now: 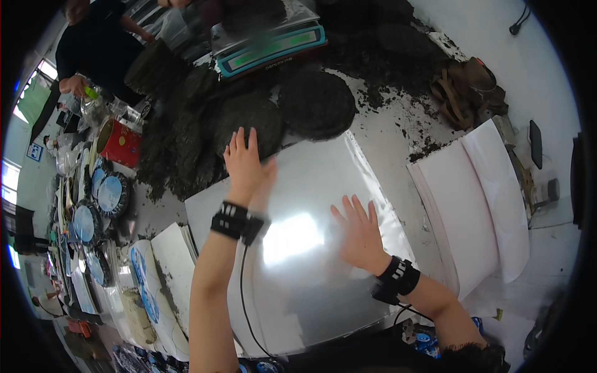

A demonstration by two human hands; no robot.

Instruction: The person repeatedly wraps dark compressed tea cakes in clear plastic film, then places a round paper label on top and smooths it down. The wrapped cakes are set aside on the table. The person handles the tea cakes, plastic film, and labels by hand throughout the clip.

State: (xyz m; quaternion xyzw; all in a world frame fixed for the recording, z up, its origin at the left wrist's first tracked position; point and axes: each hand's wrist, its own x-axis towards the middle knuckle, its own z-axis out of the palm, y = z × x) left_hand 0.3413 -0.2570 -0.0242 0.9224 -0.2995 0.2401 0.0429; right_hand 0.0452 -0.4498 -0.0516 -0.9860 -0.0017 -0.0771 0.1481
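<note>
A shiny silver metal sheet (pixel 292 311) lies flat in front of me, with a bright light reflected in it. My left hand (pixel 244 168) reaches over its far edge, open, its fingers overlapping a dark, round, flat cake (pixel 249 115) of crumbly material; whether they touch it I cannot tell. The thumb side of that hand is blurred. Over the right part of the sheet is my right hand (pixel 360 236), fingers spread, partly smeared by motion and holding nothing. Another dark round cake (pixel 317 104) sits just beyond the sheet. Both wrists wear black bands.
Beyond the cakes stands a teal-edged scale (pixel 273 53) with dark material on it. Dark crumbs (pixel 385 93) scatter around. White paper stacks (pixel 454 211) lie right, a brown strapped item (pixel 469 93) behind them. At left are a red bucket (pixel 120 143), blue-topped containers (pixel 112 194) and a person (pixel 96 50).
</note>
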